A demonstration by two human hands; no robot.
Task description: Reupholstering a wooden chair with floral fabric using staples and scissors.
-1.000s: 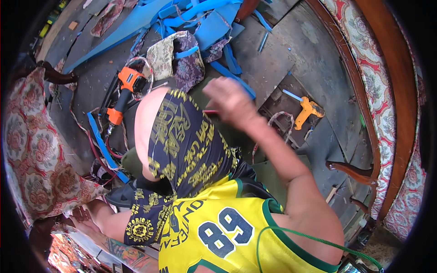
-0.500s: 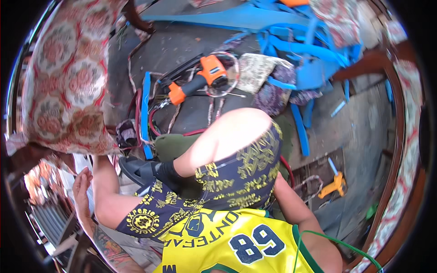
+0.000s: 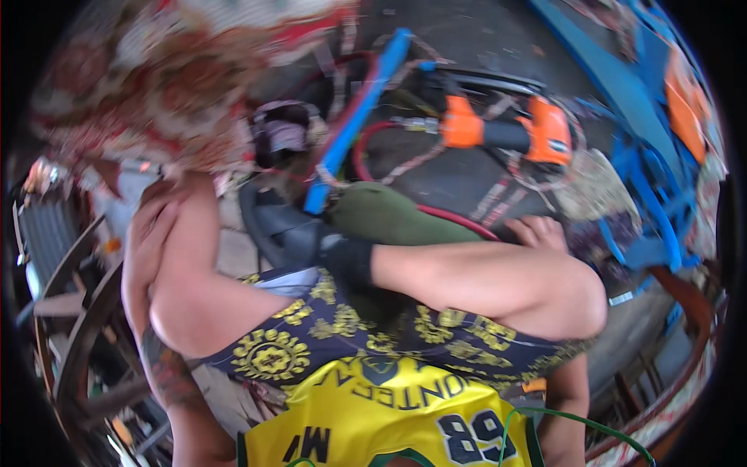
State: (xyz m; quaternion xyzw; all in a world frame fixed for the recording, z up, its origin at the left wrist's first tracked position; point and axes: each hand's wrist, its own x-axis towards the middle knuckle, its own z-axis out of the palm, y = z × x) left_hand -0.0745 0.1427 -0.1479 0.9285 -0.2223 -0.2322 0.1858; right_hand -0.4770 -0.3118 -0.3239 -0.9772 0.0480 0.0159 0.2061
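Floor (image 3: 447, 189) bears an orange tool (image 3: 507, 134) beyond right grip (image 3: 537, 232), closure unclear, left grip (image 3: 146, 236) unclasped on shin (image 3: 193, 233).

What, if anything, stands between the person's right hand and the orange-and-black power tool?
A few thin patterned strips lie between the right hand and the orange-and-black power tool. Nothing taller is visible in that gap.

Floral fabric (image 3: 156, 86) is blurred, and a leg (image 3: 475, 280) partly hides the right hand (image 3: 538, 232).
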